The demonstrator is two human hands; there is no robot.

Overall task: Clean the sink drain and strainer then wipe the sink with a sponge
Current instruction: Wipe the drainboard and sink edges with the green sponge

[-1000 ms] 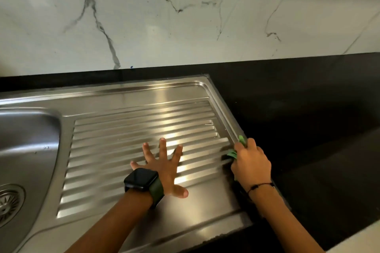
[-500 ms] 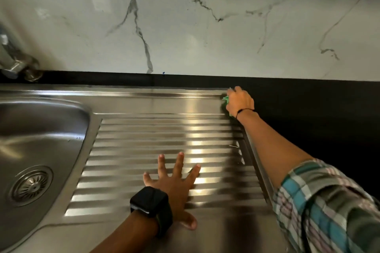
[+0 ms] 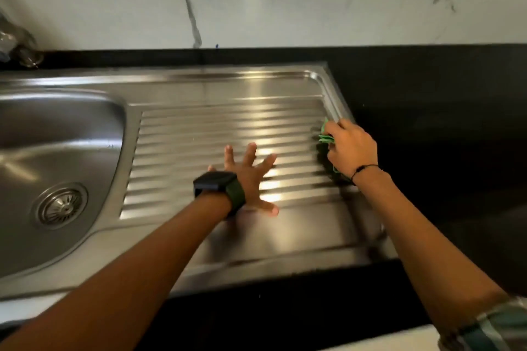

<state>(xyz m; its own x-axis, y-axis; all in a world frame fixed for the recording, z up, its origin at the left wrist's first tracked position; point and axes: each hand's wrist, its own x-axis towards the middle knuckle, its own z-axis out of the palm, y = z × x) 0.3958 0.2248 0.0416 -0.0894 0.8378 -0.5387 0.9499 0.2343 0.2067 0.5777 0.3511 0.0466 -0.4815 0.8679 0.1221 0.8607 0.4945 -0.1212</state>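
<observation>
Sponge point(image 3: 326, 134) first: in the head view, the only one you have, it shows as a scrap of green under your right hand point(image 3: 351, 148), whose fingers are curled round it and press it onto the right edge of the drainboard point(image 3: 228, 134), about midway along that side. Half a second ago that hand was stretched to the far right corner of the steel, against the black countertop point(image 3: 442, 122); now it has come back toward you along the edge, much where it was a second ago. That reads as one full stroke up the rim and back, so the wiping looks well under way on this side.

Your left hand point(image 3: 251, 177) has not shifted: it lies flat on the ribs with fingers spread and holds nothing, bracing you.

To the left, the basin point(image 3: 57, 134) with its strainer point(image 3: 61, 205) seated in the drain is not being touched; whether it has been wiped I cannot tell.
</observation>
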